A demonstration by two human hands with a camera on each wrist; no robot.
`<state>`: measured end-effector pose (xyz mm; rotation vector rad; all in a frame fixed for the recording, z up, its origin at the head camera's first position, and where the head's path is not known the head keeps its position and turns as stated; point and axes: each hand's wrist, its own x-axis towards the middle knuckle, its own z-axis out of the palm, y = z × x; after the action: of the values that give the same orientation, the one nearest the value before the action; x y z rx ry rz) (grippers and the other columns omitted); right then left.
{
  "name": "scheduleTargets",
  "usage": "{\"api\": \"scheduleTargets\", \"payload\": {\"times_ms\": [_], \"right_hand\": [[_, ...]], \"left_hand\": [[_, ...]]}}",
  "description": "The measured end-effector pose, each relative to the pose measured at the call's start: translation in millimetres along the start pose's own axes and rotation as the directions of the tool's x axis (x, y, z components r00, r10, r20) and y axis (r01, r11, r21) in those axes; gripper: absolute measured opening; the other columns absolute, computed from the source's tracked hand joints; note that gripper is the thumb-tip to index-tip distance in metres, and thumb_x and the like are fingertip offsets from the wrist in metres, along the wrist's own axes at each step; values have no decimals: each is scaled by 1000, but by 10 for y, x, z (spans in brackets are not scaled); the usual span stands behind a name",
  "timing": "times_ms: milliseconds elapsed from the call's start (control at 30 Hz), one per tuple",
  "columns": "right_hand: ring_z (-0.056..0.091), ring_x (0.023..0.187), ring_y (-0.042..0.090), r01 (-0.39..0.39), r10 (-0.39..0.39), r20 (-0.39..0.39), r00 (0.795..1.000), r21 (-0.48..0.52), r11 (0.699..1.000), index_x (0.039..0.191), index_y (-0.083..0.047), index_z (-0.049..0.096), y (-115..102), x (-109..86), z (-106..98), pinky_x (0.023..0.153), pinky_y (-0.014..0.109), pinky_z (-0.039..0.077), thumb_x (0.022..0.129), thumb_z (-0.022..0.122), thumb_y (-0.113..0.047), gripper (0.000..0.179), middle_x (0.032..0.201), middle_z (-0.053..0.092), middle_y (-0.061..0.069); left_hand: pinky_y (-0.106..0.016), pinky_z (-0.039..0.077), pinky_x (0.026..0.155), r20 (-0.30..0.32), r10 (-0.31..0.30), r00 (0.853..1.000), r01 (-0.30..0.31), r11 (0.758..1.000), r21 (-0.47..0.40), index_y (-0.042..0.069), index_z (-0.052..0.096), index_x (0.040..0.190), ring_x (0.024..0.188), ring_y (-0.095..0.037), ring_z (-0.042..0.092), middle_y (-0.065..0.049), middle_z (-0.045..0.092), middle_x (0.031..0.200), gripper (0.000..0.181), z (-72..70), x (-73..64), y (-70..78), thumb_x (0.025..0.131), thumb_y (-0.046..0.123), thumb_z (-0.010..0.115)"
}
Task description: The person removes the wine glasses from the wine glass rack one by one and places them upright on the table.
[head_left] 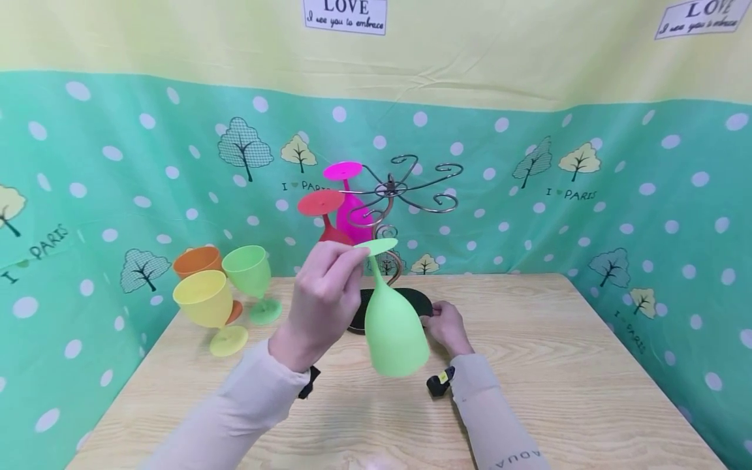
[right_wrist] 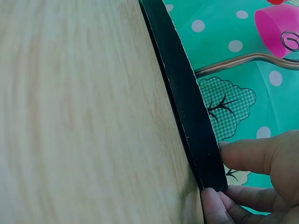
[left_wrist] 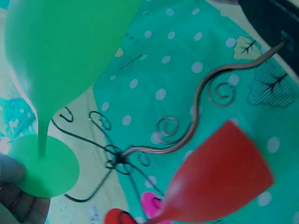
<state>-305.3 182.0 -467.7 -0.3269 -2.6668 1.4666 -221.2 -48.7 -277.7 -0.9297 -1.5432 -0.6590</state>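
Observation:
My left hand (head_left: 326,297) pinches the foot of a light green goblet (head_left: 395,329), which hangs bowl-down in front of a metal glass rack (head_left: 390,189). In the left wrist view, the fingers (left_wrist: 28,207) are at the rim of that round foot. My right hand (head_left: 448,326) grips the right end of the rack's black base (right_wrist: 187,107), with thumb on top and fingertips at the lower edge. Upside down on the rack's left arms hang a red goblet (left_wrist: 215,177) and a magenta goblet (head_left: 343,171). The rack's other curled arms carry nothing.
Standing upright at the table's left are an orange goblet (head_left: 196,261), a yellow goblet (head_left: 205,300) and a second green goblet (head_left: 248,271). The wooden table (head_left: 558,372) is bordered by a dotted green cloth (head_left: 511,241) behind and at both sides.

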Motion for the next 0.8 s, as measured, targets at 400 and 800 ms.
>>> {"api": "scheduleTargets", "payload": {"times_ms": [400, 800], "right_hand": [[55, 109, 35, -19, 19, 7, 1000, -5, 1000, 131, 9, 46, 16, 6, 1, 93, 47, 46, 86, 68, -10, 53, 119, 56, 23], [56, 107, 33, 10, -9, 6, 1000, -3, 1000, 130, 10, 47, -7, -1, -11, 93, 45, 47, 86, 69, -10, 53, 117, 57, 22]], "left_hand": [[-31, 49, 59, 13, -222, 975, 221, 974, 54, -3, 70, 88, 69, -24, 56, -11, 57, 76, 12, -23, -525, -125, 79, -10, 66], [-28, 50, 58, 0, -357, 934, 357, 932, 58, -1, 72, 87, 70, -21, 60, -9, 62, 78, 15, 17, -965, -221, 77, -11, 66]]}}
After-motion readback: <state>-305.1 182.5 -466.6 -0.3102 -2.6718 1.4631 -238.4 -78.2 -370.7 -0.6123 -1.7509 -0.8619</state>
